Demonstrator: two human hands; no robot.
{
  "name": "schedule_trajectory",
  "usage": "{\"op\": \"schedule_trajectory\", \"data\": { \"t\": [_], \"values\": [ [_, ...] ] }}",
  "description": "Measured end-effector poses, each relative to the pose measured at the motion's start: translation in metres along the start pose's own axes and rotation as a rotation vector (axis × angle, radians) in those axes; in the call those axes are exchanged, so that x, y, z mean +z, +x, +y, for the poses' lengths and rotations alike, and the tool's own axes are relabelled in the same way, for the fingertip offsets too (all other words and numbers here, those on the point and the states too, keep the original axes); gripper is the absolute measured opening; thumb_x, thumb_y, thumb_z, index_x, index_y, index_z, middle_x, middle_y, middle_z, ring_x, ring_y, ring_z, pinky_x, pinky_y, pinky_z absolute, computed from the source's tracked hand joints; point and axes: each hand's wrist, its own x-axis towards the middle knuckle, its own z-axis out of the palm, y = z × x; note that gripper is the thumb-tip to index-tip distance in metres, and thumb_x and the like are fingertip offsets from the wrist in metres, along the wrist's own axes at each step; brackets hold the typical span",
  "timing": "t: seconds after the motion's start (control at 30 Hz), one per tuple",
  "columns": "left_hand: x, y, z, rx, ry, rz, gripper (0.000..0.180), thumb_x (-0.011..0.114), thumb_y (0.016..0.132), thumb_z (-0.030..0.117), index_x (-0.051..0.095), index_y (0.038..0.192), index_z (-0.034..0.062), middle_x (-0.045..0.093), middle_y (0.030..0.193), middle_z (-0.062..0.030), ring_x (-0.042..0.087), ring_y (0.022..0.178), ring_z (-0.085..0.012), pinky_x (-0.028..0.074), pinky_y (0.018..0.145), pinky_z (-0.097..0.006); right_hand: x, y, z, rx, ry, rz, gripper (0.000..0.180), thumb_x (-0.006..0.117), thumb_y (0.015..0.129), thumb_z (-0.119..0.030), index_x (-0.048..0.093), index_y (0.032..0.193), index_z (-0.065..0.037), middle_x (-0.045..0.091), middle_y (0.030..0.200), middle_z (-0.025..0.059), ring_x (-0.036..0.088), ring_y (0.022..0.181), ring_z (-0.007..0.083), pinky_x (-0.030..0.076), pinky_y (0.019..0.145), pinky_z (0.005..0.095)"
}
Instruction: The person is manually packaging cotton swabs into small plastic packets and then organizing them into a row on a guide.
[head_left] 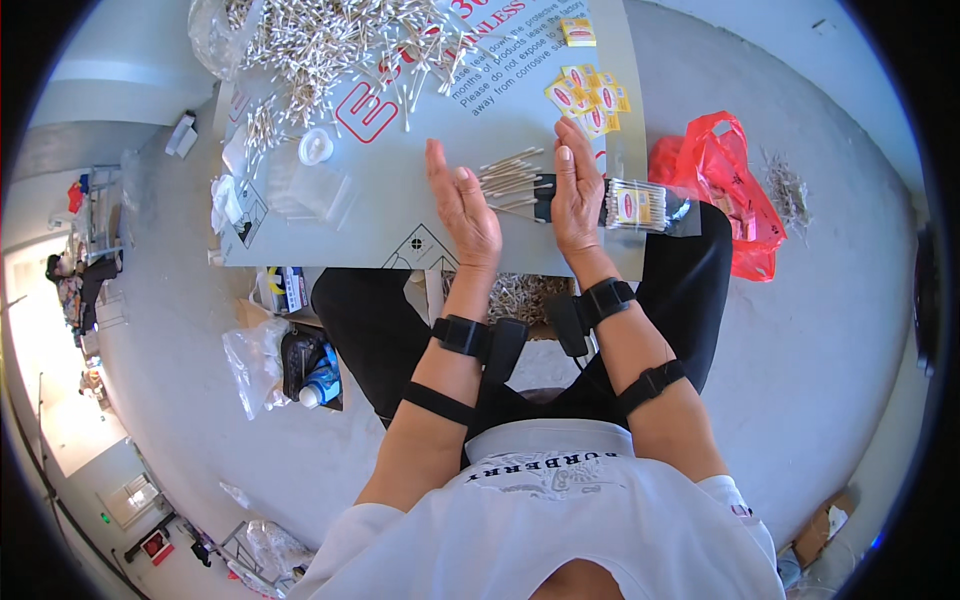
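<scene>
Both hands are held over the grey sheet-covered table [380, 225], palms turned toward each other. My left hand [465, 215] has its fingers stretched out and holds nothing. Opposite it, my right hand [578, 195] is also straight-fingered and grips nothing. Between them a small bunch of cotton swabs [510, 182] lies fanned, nearest my right hand, beside a black piece [545, 196] partly hidden by that hand. Just right of my right hand is a clear bag of cotton swabs [650, 207] with a yellow and red card inside.
A large heap of loose cotton swabs [310, 50] covers the far left. Yellow cards [590, 97] lie far right. Clear plastic boxes [305, 190] sit at left near a round white container [315, 147]. A red bag [735, 190] stands right of the table; an open box of swabs [530, 295] is below its edge.
</scene>
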Motion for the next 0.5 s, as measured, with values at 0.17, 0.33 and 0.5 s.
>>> {"op": "schedule_trajectory", "data": {
  "t": [0.17, 0.33, 0.5],
  "values": [
    [0.022, -0.005, 0.007, -0.041, -0.136, 0.024, 0.057, 0.04, 0.104, 0.033, 0.032, 0.143, -0.0075, 0.034, 0.149, -0.0225, 0.034, 0.138, -0.0302, 0.026, 0.113, -0.039, 0.008, -0.002, 0.004, 0.077, 0.097, 0.003, 0.034, 0.048, 0.102, -0.017, 0.053, 0.126, 0.006, 0.052, 0.136, 0.0184, 0.047, 0.129, 0.0255, 0.037, 0.106, 0.034],
    [0.007, -0.002, 0.001, 0.041, -0.104, -0.038, 0.056, 0.046, 0.102, 0.027, 0.03, 0.145, -0.0048, 0.028, 0.152, -0.0235, 0.026, 0.143, -0.0347, 0.02, 0.116, -0.043, -0.008, -0.001, -0.001, 0.224, 0.279, 0.107, 0.03, 0.049, 0.1, -0.011, 0.053, 0.124, 0.006, 0.059, 0.12, 0.0136, 0.058, 0.11, 0.0181, 0.047, 0.095, 0.031],
    [-0.002, -0.009, 0.023, 0.292, 0.778, -0.488, 0.082, 0.061, 0.088, 0.042, 0.027, 0.147, -0.0025, 0.025, 0.154, -0.0228, 0.021, 0.144, -0.037, 0.014, 0.116, -0.053, -0.025, 0.021, -0.014, 0.031, -0.369, -0.128, 0.021, 0.058, 0.083, 0.004, 0.065, 0.103, 0.0, 0.062, 0.091, 0.0114, 0.062, 0.073, 0.018, 0.051, 0.068, 0.0299]
  ]
}}
